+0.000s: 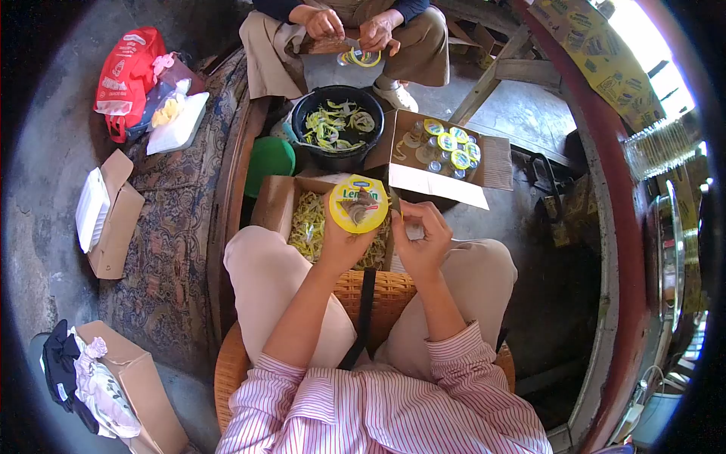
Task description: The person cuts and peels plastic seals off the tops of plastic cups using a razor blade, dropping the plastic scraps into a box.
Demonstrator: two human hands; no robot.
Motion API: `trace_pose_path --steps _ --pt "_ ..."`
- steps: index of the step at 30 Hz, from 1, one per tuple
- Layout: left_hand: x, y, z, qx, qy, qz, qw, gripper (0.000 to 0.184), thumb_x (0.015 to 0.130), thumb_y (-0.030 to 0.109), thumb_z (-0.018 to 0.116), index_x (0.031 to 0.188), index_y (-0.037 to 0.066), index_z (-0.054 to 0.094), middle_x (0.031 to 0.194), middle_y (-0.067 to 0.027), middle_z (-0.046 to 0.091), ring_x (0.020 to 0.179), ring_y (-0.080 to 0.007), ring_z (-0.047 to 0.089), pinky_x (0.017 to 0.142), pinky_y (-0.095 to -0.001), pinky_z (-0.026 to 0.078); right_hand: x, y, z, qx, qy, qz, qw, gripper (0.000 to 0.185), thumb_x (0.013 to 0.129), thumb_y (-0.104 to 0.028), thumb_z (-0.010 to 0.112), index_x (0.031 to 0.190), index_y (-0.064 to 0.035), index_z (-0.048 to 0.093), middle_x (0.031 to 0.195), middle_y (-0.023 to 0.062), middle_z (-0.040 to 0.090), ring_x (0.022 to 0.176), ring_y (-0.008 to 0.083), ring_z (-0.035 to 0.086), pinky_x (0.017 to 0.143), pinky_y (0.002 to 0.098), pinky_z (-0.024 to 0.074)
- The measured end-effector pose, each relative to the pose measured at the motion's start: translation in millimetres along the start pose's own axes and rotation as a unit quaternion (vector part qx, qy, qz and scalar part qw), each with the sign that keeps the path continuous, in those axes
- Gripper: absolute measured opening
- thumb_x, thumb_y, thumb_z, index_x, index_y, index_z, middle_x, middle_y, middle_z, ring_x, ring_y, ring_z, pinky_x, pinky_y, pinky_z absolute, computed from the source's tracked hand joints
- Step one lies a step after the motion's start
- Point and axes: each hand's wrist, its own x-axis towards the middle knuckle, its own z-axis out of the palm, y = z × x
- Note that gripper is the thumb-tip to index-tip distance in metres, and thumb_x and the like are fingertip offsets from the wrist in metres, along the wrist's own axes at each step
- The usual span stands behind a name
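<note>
My left hand (344, 246) is closed round a round drink cup whose yellow printed lid (358, 204) faces up toward me. Most of the cup's body is hidden under the lid and my fingers. At its right edge, my right hand (423, 238) has thumb and fingers pinched on a thin, dark, blade-like tool (395, 203). Below both hands sits a cardboard box (274, 204) full of yellow and clear plastic strips (306, 227).
Opposite me a person's hands (352, 30) hold a yellow ring-shaped piece. Between us stand a black tub (299, 125) of strips and a box (435, 178) of yellow-lidded cups (460, 159). A green round object (274, 166) lies left; a wooden beam (491, 76) slants at right.
</note>
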Motion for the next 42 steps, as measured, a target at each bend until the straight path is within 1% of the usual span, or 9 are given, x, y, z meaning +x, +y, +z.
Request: trace_pose_path --steps 5,11,17,20,23,29,38,41,42 --pt "-1.9 4.8 0.4 -0.029 0.011 -0.011 0.999 0.064 0.071 0.000 0.066 0.120 0.000 0.025 0.113 -0.0134 0.047 0.104 -0.0192 0.050 0.089 -0.0312 0.040 -2.2 -8.5 3.4 -0.016 -0.002 -0.008 1.000 0.014 0.068 0.005 0.065 0.081 0.0022 0.063 0.075 0.0117 0.061 0.065 0.0170 0.060 0.059 0.0237 0.0496" --pt "-3.6 -0.1 3.1 -0.008 0.005 -0.022 1.000 0.062 0.071 0.001 0.066 0.119 -0.001 0.028 0.107 -0.0131 0.052 0.102 -0.0186 0.052 0.087 -0.0301 0.041 -0.8 -9.2 7.0 -0.027 0.024 -0.020 0.999 0.016 0.065 0.007 0.063 0.080 0.0006 0.060 0.072 0.0114 0.059 0.062 0.0204 0.059 0.055 0.0263 0.0458" --pt "-5.7 -1.6 7.7 0.032 0.035 0.001 0.999 0.052 0.070 0.004 0.066 0.114 -0.002 0.040 0.107 -0.0122 0.052 0.099 -0.0221 0.054 0.089 -0.0330 0.038 -0.9 -9.6 9.0 -0.029 0.020 0.011 0.999 0.016 0.065 0.007 0.063 0.079 0.0010 0.060 0.073 0.0120 0.060 0.064 0.0229 0.060 0.057 0.0273 0.0463" --pt "-5.9 2.4 12.2 -0.062 0.062 -0.063 0.994 0.049 0.069 0.005 0.066 0.112 -0.003 0.045 0.109 -0.0128 0.050 0.099 -0.0250 0.053 0.090 -0.0348 0.036 -1.4 -2.5 12.8 -0.032 0.033 -0.009 0.999 0.014 0.066 0.004 0.066 0.079 0.0017 0.062 0.068 0.0093 0.059 0.060 0.0152 0.058 0.054 0.0233 0.0445" --pt "-8.1 -13.3 3.7 0.064 0.020 -0.031 0.997 0.055 0.069 0.004 0.066 0.116 -0.002 0.039 0.111 -0.0133 0.047 0.101 -0.0242 0.051 0.090 -0.0342 0.037 -0.8 -2.5 11.1 -0.034 0.022 -0.002 0.999 0.016 0.065 0.007 0.063 0.080 0.0013 0.060 0.072 0.0124 0.059 0.062 0.0232 0.059 0.056 0.0276 0.0456" --pt "-0.6 5.0 4.8 0.005 0.018 -0.042 0.999 0.060 0.071 0.002 0.065 0.119 -0.001 0.029 0.112 -0.0126 0.047 0.104 -0.0210 0.050 0.090 -0.0319 0.038 3.8 -4.4 8.9 -0.042 0.028 -0.023 0.998 0.017 0.065 0.007 0.064 0.081 0.0014 0.061 0.070 0.0126 0.059 0.059 0.0227 0.057 0.053 0.0269 0.0437" --pt "2.9 18.6 4.6 -0.039 0.048 -0.052 0.997 0.059 0.071 0.001 0.064 0.119 -0.002 0.030 0.113 -0.0129 0.046 0.104 -0.0207 0.050 0.091 -0.0314 0.038 4.5 -5.4 10.4 -0.047 0.036 -0.057 0.997 0.015 0.065 0.007 0.064 0.078 0.0007 0.060 0.069 0.0123 0.058 0.058 0.0227 0.057 0.052 0.0274 0.0434" --pt "3.1 11.4 -0.7 0.086 0.022 -0.004 0.996 0.061 0.071 0.002 0.064 0.120 -0.002 0.029 0.113 -0.0137 0.046 0.104 -0.0213 0.050 0.091 -0.0324 0.038 3.9 -8.9 9.4 -0.043 0.026 -0.045 0.998 0.016 0.064 0.007 0.063 0.078 0.0006 0.060 0.069 0.0124 0.058 0.059 0.0234 0.057 0.053 0.0276 0.0439" --pt "1.4 11.4 -0.4 0.077 0.023 -0.014 0.997 0.061 0.071 0.002 0.064 0.120 -0.002 0.029 0.113 -0.0138 0.045 0.104 -0.0217 0.050 0.091 -0.0327 0.038 2.1 -9.3 9.2 -0.047 0.027 -0.044 0.998 0.016 0.064 0.008 0.063 0.078 0.0006 0.060 0.069 0.0125 0.058 0.060 0.0235 0.057 0.053 0.0276 0.0442"
